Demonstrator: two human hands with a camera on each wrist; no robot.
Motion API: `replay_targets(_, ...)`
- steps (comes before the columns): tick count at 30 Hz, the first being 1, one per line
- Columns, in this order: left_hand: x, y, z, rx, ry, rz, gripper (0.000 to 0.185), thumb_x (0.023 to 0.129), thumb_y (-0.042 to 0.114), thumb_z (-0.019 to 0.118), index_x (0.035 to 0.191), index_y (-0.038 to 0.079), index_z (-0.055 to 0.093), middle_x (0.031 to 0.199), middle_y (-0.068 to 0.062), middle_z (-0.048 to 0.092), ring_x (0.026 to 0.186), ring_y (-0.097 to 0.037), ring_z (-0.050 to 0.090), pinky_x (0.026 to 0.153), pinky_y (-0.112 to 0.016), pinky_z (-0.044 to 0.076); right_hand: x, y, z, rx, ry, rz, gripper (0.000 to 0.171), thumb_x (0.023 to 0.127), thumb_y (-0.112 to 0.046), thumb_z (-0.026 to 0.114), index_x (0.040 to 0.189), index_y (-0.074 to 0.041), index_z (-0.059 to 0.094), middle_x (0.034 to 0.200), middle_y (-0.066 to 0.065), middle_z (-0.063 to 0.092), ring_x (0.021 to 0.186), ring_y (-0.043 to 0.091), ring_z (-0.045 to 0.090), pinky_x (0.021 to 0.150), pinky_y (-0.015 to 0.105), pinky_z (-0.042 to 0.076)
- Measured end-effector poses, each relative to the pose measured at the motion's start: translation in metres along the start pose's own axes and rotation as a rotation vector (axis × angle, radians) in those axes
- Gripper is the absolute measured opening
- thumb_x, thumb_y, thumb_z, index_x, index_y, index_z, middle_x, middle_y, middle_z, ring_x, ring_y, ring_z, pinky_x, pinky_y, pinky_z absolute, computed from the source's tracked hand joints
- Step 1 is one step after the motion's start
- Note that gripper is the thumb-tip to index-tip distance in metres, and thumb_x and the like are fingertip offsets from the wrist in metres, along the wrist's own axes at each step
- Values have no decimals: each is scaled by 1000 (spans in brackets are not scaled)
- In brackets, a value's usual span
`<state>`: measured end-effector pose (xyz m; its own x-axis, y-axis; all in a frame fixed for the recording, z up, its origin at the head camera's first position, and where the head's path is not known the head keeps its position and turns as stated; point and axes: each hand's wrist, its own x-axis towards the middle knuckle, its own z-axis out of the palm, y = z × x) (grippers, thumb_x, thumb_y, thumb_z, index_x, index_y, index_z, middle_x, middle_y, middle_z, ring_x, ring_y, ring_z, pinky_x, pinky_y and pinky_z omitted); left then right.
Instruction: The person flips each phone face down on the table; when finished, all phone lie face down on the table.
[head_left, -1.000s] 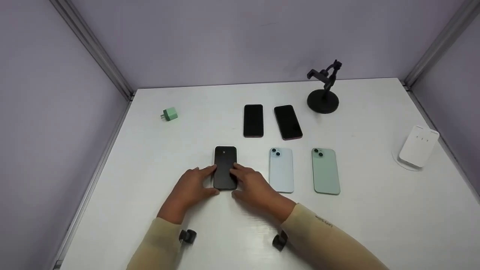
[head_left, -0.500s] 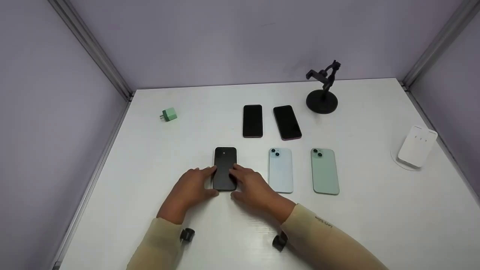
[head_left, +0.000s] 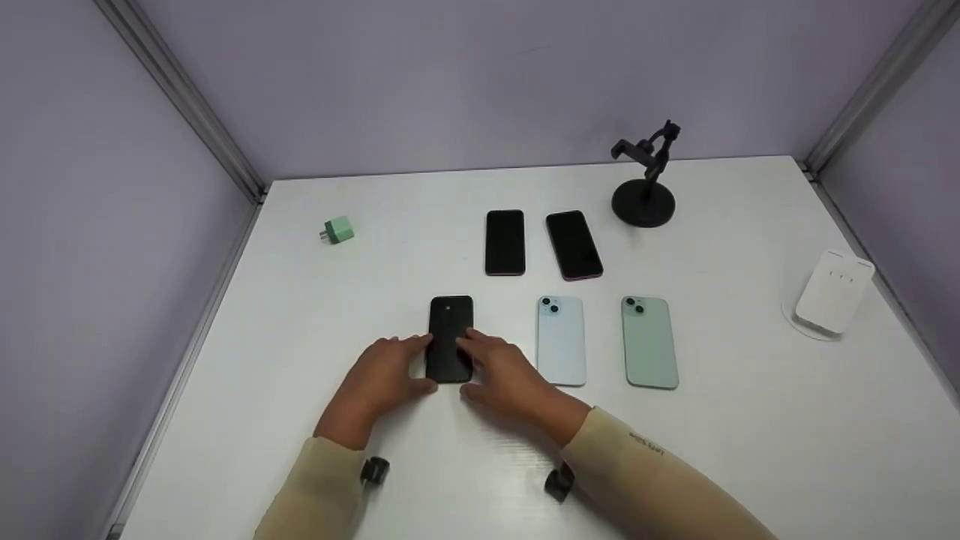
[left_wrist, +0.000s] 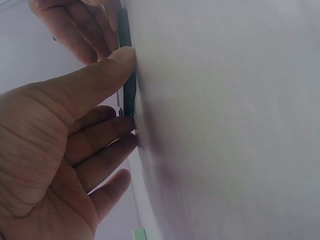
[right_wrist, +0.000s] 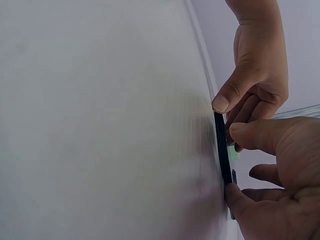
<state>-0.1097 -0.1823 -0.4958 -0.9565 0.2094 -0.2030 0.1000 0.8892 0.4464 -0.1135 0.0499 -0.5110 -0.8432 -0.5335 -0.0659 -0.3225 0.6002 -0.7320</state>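
The phone (head_left: 450, 339) between the left hand (head_left: 379, 382) and the right hand (head_left: 510, 379) is black, plain and glossy; the next phone (head_left: 561, 341) in its row has a pale blue back with dark camera lenses; the phone (head_left: 649, 343) beyond that is pale green, lenses dark as well; the two phones behind, one (head_left: 505, 242) and the other (head_left: 574, 244), show black screens, the second with a pinkish edge; the charger plug (head_left: 338, 229) is mint green; the clamp stand (head_left: 644, 191) is black; the angled stand (head_left: 832, 293) is white; the table (head_left: 750, 450) is white; the walls (head_left: 450, 82) are pale lilac with grey metal corner strips; both sleeves (head_left: 645, 480) are beige.
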Motion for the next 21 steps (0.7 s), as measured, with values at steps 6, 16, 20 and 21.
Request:
replay_targets(6,-1,0,-1,-6,-3,-9,74,90,26,92,156,11,62,149,-16,69,144,-43,59,121,-57,47,0,-1,0,1,-2,-3,74,95,-12,81,162,-1,51,173,20,41,158,41,44,125,50,45)
replay_targets(16,5,12,-5,21,25,-9,80,91,36,91,159,8,58,149,-17,69,138,-38,64,118,-53,51,-2,-1,-7,-17,4,-31,75,96,-16,83,162,0,50,170,25,44,155,41,48,124,52,46)
replay_targets(20,8,21,-8,-4,34,16,83,94,37,89,163,7,52,156,-17,64,143,-38,61,119,-53,50,-2,-2,-17,-12,12,-11,77,97,-16,83,163,-2,48,171,24,43,156,42,46,126,54,44)
replay_targets(21,10,24,-8,-14,34,23,84,95,36,88,164,7,50,157,-17,62,143,-38,61,119,-53,50,-2,-1,-19,-14,18,-5,77,97,-17,83,164,-3,48,171,24,42,156,42,46,126,55,43)
